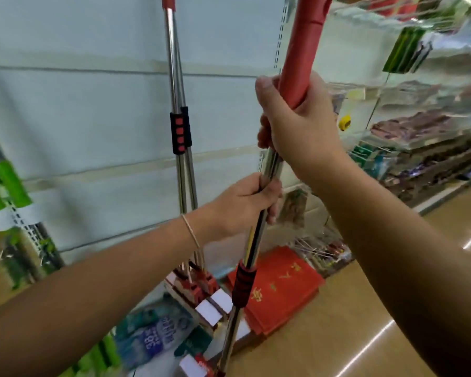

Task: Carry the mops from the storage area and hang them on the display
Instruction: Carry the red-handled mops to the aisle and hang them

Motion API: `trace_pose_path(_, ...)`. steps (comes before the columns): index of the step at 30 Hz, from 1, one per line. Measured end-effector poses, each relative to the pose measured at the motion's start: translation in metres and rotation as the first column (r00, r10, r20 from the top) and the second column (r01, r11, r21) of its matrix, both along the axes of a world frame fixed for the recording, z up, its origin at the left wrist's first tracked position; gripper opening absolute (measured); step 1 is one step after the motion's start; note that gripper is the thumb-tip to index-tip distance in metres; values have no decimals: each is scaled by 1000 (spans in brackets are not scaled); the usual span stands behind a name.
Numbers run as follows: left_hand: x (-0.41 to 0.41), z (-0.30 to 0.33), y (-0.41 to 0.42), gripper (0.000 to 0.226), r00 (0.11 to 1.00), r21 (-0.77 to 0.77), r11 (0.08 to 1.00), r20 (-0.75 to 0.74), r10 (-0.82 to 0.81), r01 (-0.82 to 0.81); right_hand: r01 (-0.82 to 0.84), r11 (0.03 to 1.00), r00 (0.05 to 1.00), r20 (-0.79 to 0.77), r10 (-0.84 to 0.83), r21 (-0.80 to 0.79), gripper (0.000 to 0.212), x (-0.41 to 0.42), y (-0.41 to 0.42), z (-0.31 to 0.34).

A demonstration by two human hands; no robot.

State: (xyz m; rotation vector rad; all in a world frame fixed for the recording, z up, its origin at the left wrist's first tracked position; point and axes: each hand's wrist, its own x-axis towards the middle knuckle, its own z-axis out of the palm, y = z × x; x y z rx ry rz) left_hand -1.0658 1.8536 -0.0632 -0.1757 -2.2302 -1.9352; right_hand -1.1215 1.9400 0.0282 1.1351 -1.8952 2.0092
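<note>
I hold a mop [301, 50] upright in the middle of the view. It has a red plastic handle on top and a shiny steel pole with a black and red foam sleeve lower down. My right hand [297, 126] grips the base of the red handle. My left hand [245, 202] grips the steel pole just below. To the left, two more mops [178, 85] of the same kind hang against the white display panel [79, 118], their poles close together. Their heads sit near the floor among boxes.
Shelves [419, 126] of packaged goods run along the right. A red packet stack [280, 287], small white boxes [215, 306] and a blue pack [152, 338] lie at the display's foot. Green items [3, 186] hang at the left. The wooden floor [365, 336] stretches to the lower right.
</note>
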Motion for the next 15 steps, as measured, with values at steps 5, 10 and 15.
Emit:
trace_pose_path(5, -5, 17, -21, 16, 999, -8, 999, 21, 43, -43, -118, 990, 993, -22, 119, 74, 23, -15, -14, 9)
trace_pose_path(10, -15, 26, -51, 21, 996, -45, 995, 6, 92, -91, -109, 982, 985, -115, 127, 151, 27, -25, -37, 20)
trace_pose_path(15, -28, 28, -84, 20, 995, -13, 995, -10, 95, -95, -100, 982, 980, -156, 125, 157, 30, -35, -64, 27)
